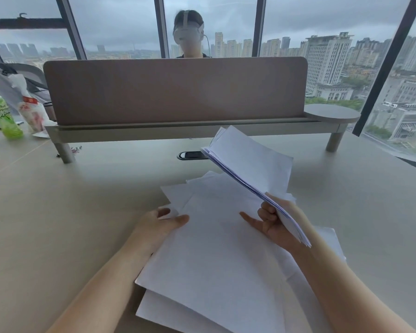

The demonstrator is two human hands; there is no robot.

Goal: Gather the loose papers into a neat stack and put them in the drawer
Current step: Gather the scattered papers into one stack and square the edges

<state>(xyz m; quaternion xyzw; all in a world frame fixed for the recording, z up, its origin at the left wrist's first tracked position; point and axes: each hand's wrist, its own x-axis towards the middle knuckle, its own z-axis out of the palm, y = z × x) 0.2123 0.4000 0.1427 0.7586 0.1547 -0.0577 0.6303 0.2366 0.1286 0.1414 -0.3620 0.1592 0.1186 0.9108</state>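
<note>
- My right hand (277,224) is closed on a gathered sheaf (250,164) of white paper, gripped at its near edge; the sheaf rises off the desk (70,212) and fans towards the far side.
- My left hand (157,224) lies mostly open, fingers and thumb pinching lightly at the left edge of the loose sheets (214,248) lying flat on the desk.
- Those sheets lie skewed and overlapping at centre, running to the near edge; one corner pokes out near right.
- No drawer is in view from here.
- I judge the paper light, limp and slippery: the lifted sheaf already sags and its edges splay.
- I would take the flat sheets by sliding fingers under a long edge, then square the stack by tapping it on the desk.
- A one-handed corner grip risks creasing or shedding sheets.
</note>
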